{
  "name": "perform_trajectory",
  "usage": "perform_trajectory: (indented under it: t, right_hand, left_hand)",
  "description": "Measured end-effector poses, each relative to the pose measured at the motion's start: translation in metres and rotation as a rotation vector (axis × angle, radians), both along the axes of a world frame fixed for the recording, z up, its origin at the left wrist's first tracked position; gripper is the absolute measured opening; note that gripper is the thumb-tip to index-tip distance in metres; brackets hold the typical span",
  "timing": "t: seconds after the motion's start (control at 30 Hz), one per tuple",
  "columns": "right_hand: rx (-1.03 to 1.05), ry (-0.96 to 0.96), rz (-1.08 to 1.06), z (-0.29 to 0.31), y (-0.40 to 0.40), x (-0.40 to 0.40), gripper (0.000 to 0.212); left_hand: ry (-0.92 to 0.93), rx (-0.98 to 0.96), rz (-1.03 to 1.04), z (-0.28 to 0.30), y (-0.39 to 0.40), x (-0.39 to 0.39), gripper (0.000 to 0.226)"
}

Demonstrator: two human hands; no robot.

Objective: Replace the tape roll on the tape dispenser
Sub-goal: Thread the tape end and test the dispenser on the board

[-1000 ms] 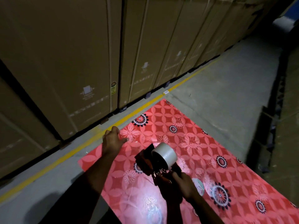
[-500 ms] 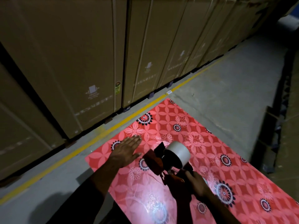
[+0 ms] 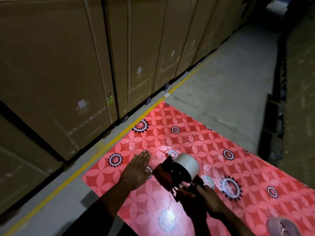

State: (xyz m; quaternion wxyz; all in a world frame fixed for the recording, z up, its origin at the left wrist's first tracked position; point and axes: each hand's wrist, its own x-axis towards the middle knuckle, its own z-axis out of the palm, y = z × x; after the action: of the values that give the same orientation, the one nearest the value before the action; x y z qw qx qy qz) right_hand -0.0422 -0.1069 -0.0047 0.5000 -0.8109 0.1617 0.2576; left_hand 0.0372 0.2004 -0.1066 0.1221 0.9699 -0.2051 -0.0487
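A warehouse aisle; tall cardboard cartons (image 3: 56, 68) line yellow-striped concrete floor (image 3: 226, 86).

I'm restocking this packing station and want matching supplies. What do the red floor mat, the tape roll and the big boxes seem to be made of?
The floor mat looks like glossy plastic or vinyl sheet: light glares off its printed flowers. The tape roll seems smooth, pale plastic film, faintly shiny; its core is hidden. The big boxes look like matte brown corrugated cardboard, with taped seams and printed marks.
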Motion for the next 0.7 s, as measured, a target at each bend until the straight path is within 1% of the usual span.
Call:
perform_trajectory:
  t: [0.07, 0.17, 0.27, 0.33, 0.4, 0.5, 0.6, 0.67, 0.7]
  right_hand:
    - [-0.046, 0.01, -0.002, 0.002, 0.003, -0.003, 0.061]
    - [-0.093, -0.003, 0.054, 0.001, 0.004, 0.002, 0.075]
    - [-0.097, -0.023, 0.078, 0.0, -0.014, -0.005, 0.075]
    - [-0.126, -0.029, 0.059, 0.0, -0.027, -0.017, 0.076]
    - [-0.111, -0.004, 0.018, 0.0, -0.034, -0.027, 0.077]
    - [-0.163, -0.012, 0.034, 0.001, -0.033, -0.024, 0.071]
    - [-0.216, 0.007, 0.088, 0.001, -0.039, -0.02, 0.054]
    - [-0.235, 0.014, 0.065, 0.0, -0.053, -0.027, 0.052]
    - [-0.238, 0.018, 0.049, 0.001, -0.06, -0.033, 0.054]
  left_hand:
    - [-0.005, 0.015, -0.071, -0.004, -0.01, -0.009, 0.07]
    - [-0.015, 0.035, -0.073, -0.002, -0.008, -0.01, 0.068]
    - [0.029, 0.047, -0.081, -0.001, -0.006, -0.007, 0.068]
    - [0.037, 0.07, -0.106, 0.001, -0.012, -0.011, 0.07]
    - [0.023, 0.065, -0.138, -0.003, -0.022, -0.016, 0.073]
    - [0.046, 0.045, -0.128, -0.016, -0.03, -0.029, 0.076]
    - [0.049, 0.05, -0.149, -0.019, -0.026, -0.027, 0.078]
    - [0.033, 0.051, -0.149, -0.017, -0.024, -0.027, 0.079]
    - [0.028, 0.048, -0.139, -0.013, -0.025, -0.028, 0.078]
